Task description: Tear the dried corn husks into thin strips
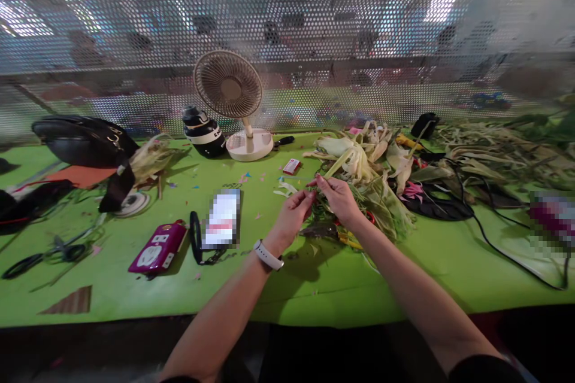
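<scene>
Fingers pinched, my left hand (291,220) is raised over the green table near its middle. Close beside it, my right hand (340,198) also pinches, its fingertips nearly meeting those of the left. Whatever lies between the fingertips is too small to make out. Shredded green plant strands (321,208) show just behind and below the hands. Pale corn husks (354,158) are heaped beyond my right hand, and a green husk leaf (386,206) lies to its right. Under my right forearm a yellow-handled tool (349,239) is partly hidden.
A white fan (250,145), a black bottle (204,134) and a small red-and-white box (291,166) stand farther back. To the left are a phone (223,218), a purple case (158,248), scissors (63,249) and a black bag (85,140). A black cable (498,248) trails at right.
</scene>
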Demonstrator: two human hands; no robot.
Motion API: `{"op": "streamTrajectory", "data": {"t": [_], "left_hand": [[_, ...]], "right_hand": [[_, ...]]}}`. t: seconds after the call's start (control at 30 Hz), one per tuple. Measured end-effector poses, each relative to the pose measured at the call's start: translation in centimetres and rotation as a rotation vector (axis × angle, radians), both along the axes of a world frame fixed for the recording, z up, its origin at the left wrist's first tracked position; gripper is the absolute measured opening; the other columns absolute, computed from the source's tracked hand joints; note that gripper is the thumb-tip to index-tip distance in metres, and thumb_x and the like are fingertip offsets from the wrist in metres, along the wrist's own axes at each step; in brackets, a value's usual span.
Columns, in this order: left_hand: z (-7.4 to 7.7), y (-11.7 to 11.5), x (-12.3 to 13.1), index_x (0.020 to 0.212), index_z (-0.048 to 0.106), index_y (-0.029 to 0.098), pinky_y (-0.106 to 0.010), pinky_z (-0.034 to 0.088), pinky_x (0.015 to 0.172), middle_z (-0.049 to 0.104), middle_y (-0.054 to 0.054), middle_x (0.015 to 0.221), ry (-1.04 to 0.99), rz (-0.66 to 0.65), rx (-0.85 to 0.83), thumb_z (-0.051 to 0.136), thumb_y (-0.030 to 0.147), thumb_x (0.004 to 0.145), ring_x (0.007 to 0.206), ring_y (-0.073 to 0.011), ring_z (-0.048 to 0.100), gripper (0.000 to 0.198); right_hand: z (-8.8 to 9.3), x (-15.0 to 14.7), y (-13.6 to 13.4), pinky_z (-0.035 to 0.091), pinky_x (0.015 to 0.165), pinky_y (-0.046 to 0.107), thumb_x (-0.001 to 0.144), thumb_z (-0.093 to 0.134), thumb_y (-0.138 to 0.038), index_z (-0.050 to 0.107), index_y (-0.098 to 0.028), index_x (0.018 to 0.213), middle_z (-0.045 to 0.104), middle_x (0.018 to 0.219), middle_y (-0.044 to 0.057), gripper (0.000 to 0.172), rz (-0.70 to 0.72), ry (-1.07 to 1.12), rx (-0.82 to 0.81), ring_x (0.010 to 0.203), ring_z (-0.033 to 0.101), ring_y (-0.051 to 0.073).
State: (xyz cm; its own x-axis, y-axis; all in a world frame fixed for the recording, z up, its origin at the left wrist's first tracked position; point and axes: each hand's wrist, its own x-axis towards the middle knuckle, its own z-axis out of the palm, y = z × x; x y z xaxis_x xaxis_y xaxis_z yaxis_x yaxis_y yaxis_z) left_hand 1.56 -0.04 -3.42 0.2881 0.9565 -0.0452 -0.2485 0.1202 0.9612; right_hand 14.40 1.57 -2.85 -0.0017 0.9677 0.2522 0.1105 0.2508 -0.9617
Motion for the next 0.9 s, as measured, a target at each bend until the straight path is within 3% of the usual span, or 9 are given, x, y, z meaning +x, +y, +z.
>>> {"op": "streamTrajectory", "data": {"t": [0.13,0.23,0.37,0.47,0.57,0.7,0.8,0.9], "left_hand": [[-0.2,-0.2,0.1,0.066,0.047,0.018,-0.024,0.011,0.044,0.029,0.009,0.050,0.013,0.021,0.019,0.070,0.050,0.067,0.044,-0.0042,0.022,0.040],[-0.4,-0.2,0.0,0.073,0.051,0.017,-0.023,0.012,0.043,0.030,0.010,0.049,0.058,0.033,0.031,0.070,0.048,0.068,0.043,-0.0041,0.022,0.036],[-0.5,-0.1,0.0,0.091,0.057,0.018,-0.022,0.012,0.044,0.029,0.011,0.047,0.093,0.028,0.040,0.070,0.046,0.069,0.043,-0.0044,0.021,0.038],[-0.4,-0.1,0.0,0.080,0.059,0.016,-0.023,0.012,0.044,0.032,0.009,0.049,0.070,-0.035,0.001,0.070,0.046,0.067,0.044,-0.0044,0.023,0.034],[-0.5,0.0,-0.3,0.072,0.058,0.016,-0.024,0.011,0.044,0.032,0.008,0.049,0.036,-0.033,-0.040,0.071,0.041,0.066,0.044,-0.0046,0.022,0.029],[-0.6,-0.1,-0.4,0.062,0.049,0.017,-0.024,0.012,0.045,0.031,0.008,0.048,-0.008,0.044,-0.037,0.067,0.044,0.070,0.044,-0.0049,0.022,0.033],[-0.4,-0.2,-0.3,0.061,0.048,0.017,-0.025,0.012,0.045,0.029,0.008,0.048,-0.005,0.015,-0.055,0.069,0.047,0.069,0.044,-0.0050,0.021,0.037],[-0.3,0.1,-0.4,0.061,0.050,0.017,-0.025,0.013,0.045,0.030,0.008,0.047,0.006,0.005,-0.049,0.073,0.046,0.066,0.044,-0.0049,0.021,0.037]], "right_hand": [[0.1,0.3,0.2,0.038,0.054,0.025,0.070,0.058,-0.067,0.068,-0.016,0.068,0.057,0.058,0.000,0.052,0.048,0.058,-0.119,0.057,0.048,0.013],[0.1,0.5,0.4,0.040,0.056,0.025,0.066,0.065,-0.062,0.065,-0.016,0.065,0.060,0.061,0.001,0.046,0.092,0.103,-0.165,0.061,0.052,0.013],[0.4,1.0,0.5,0.038,0.051,0.023,0.066,0.070,-0.050,0.062,-0.017,0.087,0.056,0.059,-0.004,0.040,0.116,0.186,-0.214,0.054,0.050,0.011],[0.6,1.3,0.5,0.029,0.045,0.022,0.069,0.068,-0.046,0.057,-0.018,0.096,0.044,0.051,-0.009,0.039,0.082,0.142,-0.196,0.045,0.038,0.008],[0.6,1.1,0.5,0.026,0.045,0.023,0.073,0.065,-0.046,0.055,-0.019,0.094,0.039,0.051,-0.010,0.036,0.076,0.089,-0.119,0.045,0.034,0.008],[0.2,0.3,0.4,0.029,0.047,0.023,0.075,0.062,-0.048,0.054,-0.020,0.094,0.039,0.052,-0.009,0.035,0.092,0.075,-0.056,0.047,0.036,0.009],[-0.1,-0.1,0.4,0.033,0.049,0.024,0.075,0.060,-0.051,0.054,-0.021,0.095,0.043,0.055,-0.007,0.037,0.103,0.055,-0.047,0.050,0.041,0.011],[-0.1,0.3,0.4,0.040,0.058,0.027,0.078,0.055,-0.052,0.055,-0.020,0.096,0.052,0.065,-0.002,0.036,0.014,-0.040,0.022,0.060,0.050,0.015]]}}
